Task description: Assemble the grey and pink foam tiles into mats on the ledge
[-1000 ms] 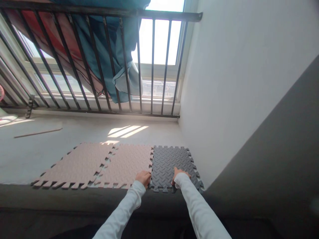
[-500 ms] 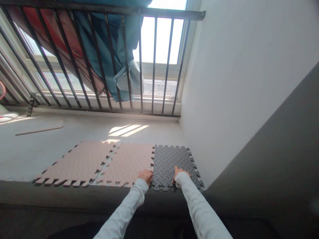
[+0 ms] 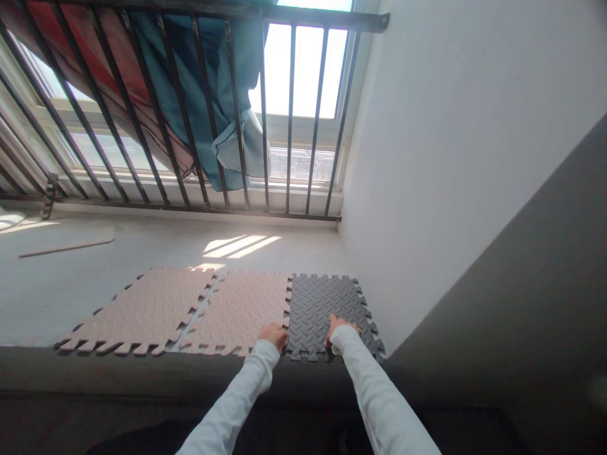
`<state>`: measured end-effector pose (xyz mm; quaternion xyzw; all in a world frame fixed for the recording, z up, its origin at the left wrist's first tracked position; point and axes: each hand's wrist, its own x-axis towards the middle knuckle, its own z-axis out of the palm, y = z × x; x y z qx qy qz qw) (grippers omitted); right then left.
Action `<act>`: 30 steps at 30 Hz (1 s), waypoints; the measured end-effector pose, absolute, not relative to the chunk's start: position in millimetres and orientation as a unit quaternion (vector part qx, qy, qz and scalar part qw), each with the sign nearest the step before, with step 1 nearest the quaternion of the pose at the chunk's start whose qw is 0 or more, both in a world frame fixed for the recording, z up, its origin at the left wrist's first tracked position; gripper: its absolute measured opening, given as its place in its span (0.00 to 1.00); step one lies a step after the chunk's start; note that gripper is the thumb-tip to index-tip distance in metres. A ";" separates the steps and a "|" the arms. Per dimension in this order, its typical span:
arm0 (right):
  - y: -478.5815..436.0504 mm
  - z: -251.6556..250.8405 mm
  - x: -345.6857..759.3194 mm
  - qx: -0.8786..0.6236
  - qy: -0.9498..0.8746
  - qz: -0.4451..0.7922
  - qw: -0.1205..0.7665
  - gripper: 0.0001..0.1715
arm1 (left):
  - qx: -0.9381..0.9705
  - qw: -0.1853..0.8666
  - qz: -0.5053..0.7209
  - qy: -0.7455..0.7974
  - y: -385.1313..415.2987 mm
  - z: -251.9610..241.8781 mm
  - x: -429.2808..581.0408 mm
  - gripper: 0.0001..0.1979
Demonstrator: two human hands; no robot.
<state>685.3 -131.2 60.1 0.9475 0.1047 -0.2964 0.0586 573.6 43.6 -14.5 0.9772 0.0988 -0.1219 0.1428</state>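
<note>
Just under both hands [image 3: 274, 335] lies a grey foam tile [image 3: 320, 303].

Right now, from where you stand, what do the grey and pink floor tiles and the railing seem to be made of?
The grey mat tile and the pink mat tile look like soft EVA foam: matte, with a pressed tread pattern and cut puzzle edges, though the exact foam can't be told by eye. The railing looks like dark-painted metal, judging by its thin, straight bars.

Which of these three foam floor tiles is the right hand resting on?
The dark grey foam tile, the rightmost one, next to the wall. The right hand rests on it; the pale pink middle tile and pale pink left tile differ in colour.
</note>
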 end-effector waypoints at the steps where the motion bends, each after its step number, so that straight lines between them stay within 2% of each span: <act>1: -131.2 60.6 685.2 0.948 0.104 -0.296 0.058 0.45 | 0.977 0.141 -0.123 0.098 44.1 -15.1 574.0 0.11; 8: -131.0 60.4 685.1 0.948 0.104 -0.296 0.054 0.45 | 0.976 0.175 -0.088 0.092 44.5 -22.2 564.9 0.13; 10: -131.1 59.0 685.4 0.948 0.106 -0.294 0.058 0.44 | 0.980 0.164 -0.067 0.093 39.1 -24.8 555.3 0.13; 14: -131.3 58.9 685.6 0.947 0.114 -0.293 0.063 0.45 | 0.986 0.123 -0.022 0.114 21.9 -25.6 535.8 0.21; 16: -131.0 60.8 685.3 0.946 0.116 -0.296 0.064 0.46 | 0.987 0.103 -0.017 0.125 15.6 -20.1 532.5 0.22; 21: -129.8 65.1 684.3 0.946 0.106 -0.301 0.062 0.48 | 0.986 0.093 -0.065 0.121 17.4 6.4 547.3 0.18; 26: -130.0 63.0 684.5 0.947 0.101 -0.299 0.057 0.47 | 0.977 0.089 -0.113 0.160 25.4 14.5 564.5 0.27; 30: -129.9 60.9 684.8 0.948 0.101 -0.297 0.057 0.48 | 0.970 0.070 -0.131 0.194 24.7 2.0 566.3 0.29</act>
